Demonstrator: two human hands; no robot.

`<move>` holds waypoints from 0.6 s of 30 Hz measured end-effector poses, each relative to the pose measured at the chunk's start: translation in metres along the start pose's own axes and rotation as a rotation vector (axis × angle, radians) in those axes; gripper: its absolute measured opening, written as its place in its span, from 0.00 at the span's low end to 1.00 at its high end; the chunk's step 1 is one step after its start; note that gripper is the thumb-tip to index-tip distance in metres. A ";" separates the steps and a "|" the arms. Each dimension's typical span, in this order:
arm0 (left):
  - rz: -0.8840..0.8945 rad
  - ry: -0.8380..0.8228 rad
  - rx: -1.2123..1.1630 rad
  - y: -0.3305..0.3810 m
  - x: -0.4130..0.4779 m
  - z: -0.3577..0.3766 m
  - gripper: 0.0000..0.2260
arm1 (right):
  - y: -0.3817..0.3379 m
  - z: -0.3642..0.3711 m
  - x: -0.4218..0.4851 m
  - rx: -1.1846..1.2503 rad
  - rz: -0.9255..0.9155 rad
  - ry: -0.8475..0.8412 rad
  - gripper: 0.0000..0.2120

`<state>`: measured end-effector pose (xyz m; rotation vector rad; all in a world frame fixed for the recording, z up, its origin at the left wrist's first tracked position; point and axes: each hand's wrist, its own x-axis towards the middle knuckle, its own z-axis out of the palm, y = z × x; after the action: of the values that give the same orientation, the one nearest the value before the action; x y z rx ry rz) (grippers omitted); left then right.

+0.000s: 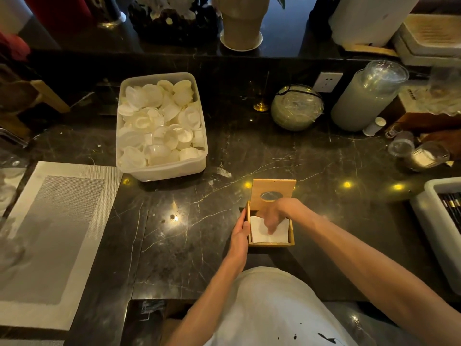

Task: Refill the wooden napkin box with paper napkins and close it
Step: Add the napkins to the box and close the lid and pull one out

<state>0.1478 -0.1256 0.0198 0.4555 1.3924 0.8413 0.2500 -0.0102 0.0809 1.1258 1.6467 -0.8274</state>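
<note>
The wooden napkin box (272, 243) stands on the dark marble counter in front of me. Its hinged lid (273, 187), with an oval hole in it, is raised and leans back. White paper napkins (259, 233) lie inside the box. My left hand (240, 236) rests flat against the box's left wall, fingers together. My right hand (277, 216) reaches down into the box from the right, blurred, fingertips pressing on the napkins. Whether it pinches a napkin is unclear.
A plastic tub (162, 168) of white lids sits at the back left. A grey placemat (50, 233) lies at the left. Stacked clear cups (366, 98), a wrapped round bundle (296, 107) and small jars (424, 156) stand at the back right. A white tray (434, 221) is at the right edge.
</note>
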 end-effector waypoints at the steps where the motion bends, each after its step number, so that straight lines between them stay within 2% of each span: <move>1: 0.004 -0.001 -0.003 0.000 0.000 0.000 0.19 | 0.001 0.002 0.001 0.003 -0.004 0.008 0.31; 6: 0.017 -0.014 0.002 -0.003 0.001 -0.002 0.19 | -0.002 0.008 0.002 0.043 0.015 0.012 0.30; 12: 0.020 -0.025 -0.005 -0.004 0.003 -0.005 0.20 | 0.004 0.009 0.000 0.248 -0.007 0.022 0.37; 14: 0.017 -0.024 0.002 -0.006 0.005 -0.005 0.19 | 0.003 0.012 -0.008 0.214 -0.026 0.080 0.38; 18: 0.010 -0.020 0.004 -0.009 0.006 -0.005 0.19 | -0.005 0.023 -0.006 0.130 -0.021 0.192 0.34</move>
<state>0.1452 -0.1273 0.0086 0.4732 1.3747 0.8394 0.2532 -0.0342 0.0795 1.3149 1.7855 -0.8723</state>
